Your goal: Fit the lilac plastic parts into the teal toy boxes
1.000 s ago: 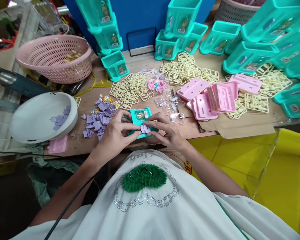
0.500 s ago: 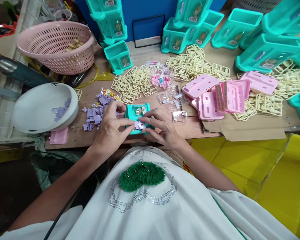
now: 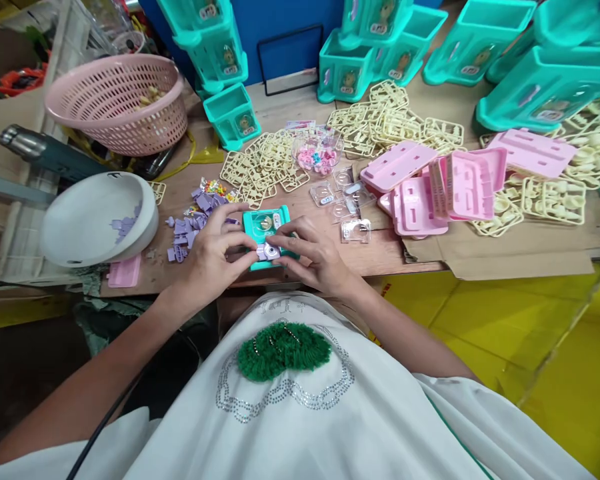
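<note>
In front of me on the table lies a teal plastic box [image 3: 253,224], its face with a round gold figure turned up. A small pale purple plastic piece [image 3: 268,252] rests at the near end of that face. My left hand [image 3: 219,245] pinches the piece's left side between thumb and fingertip. From the other side, my right hand [image 3: 316,253] grips it with bent fingers, its fingertips against the piece and the box. Loose purple parts [image 3: 184,233] lie just left of my left hand. Clear plastic covers [image 3: 355,230] lie to the right of my right hand.
Cream part frames [image 3: 263,167] and pink trays [image 3: 420,207] spread across the table. Teal boxes [image 3: 230,117] stand stacked behind. A white bowl [image 3: 65,220] with purple pieces and a pink basket [image 3: 115,127] are at left, near a steel-topped bottle [image 3: 45,150].
The view has turned slightly, so most things appear shifted. Both hands stay at the teal box, and the purple piece now looks lower against its face.
</note>
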Demonstrator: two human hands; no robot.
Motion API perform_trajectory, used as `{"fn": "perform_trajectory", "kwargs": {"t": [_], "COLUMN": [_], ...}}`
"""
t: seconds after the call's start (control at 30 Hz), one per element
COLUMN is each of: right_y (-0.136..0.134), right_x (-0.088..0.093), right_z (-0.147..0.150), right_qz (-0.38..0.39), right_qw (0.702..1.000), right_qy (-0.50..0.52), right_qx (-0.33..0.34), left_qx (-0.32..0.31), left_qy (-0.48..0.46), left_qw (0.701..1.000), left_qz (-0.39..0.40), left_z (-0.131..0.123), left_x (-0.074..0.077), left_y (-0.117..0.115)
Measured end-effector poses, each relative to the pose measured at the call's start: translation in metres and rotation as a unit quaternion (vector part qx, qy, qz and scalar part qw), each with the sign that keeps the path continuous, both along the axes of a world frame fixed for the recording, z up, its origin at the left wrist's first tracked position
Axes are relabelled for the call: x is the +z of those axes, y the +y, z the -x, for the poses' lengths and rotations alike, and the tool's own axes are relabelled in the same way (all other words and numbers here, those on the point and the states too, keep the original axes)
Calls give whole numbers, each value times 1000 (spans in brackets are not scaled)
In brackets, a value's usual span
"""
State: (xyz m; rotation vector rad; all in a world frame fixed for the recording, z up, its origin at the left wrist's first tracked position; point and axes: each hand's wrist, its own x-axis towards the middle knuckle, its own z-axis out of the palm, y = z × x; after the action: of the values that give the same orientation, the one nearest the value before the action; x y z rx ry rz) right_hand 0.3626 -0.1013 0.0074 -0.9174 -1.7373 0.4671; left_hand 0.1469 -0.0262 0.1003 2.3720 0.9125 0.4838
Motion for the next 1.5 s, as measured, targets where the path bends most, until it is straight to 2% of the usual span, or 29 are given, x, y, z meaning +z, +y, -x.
{"fn": "perform_trajectory", "kwargs": {"t": [0.1,0.17,0.3,0.4,0.63,0.87,0.93,1.13,1.27,1.37,1.5], "right_y": [-1,-2,-1,1,2,4,4,2,1,0,0], "right_x": [0,1,3,3,2,5,6,8,14,18,18], "right_z": [5,7,10,11,15,23,25,25,21,20,21], "right_qz": [-16,-19,-11,-11,-14,-3,-4,-6,16,35,46], "right_qw": [1000,1000,1000,999,999,996,996,997,996,996,996], "right_qy": [16,19,16,23,7,-10,-12,-26,-41,-42,-11], "right_qx": [-3,1,19,40,51,88,85,67,75,76,72], "left_qx": [-18,-58,-175,-201,-162,-129,-122,-91,-47,-30,-59], "left_qy": [44,73,127,125,68,111,84,-19,-41,-57,-31], "left_qw": [997,993,968,958,970,979,981,988,987,987,994], "left_qz": [-57,-78,-128,-163,-167,-117,-127,-121,-149,-148,-90], "left_z": [2,4,10,12,18,34,37,38,34,31,32], "left_x": [11,12,8,1,-12,-12,-19,-52,-65,-65,-50], "left_y": [3,7,20,24,11,7,5,-4,-13,-17,-12]}}
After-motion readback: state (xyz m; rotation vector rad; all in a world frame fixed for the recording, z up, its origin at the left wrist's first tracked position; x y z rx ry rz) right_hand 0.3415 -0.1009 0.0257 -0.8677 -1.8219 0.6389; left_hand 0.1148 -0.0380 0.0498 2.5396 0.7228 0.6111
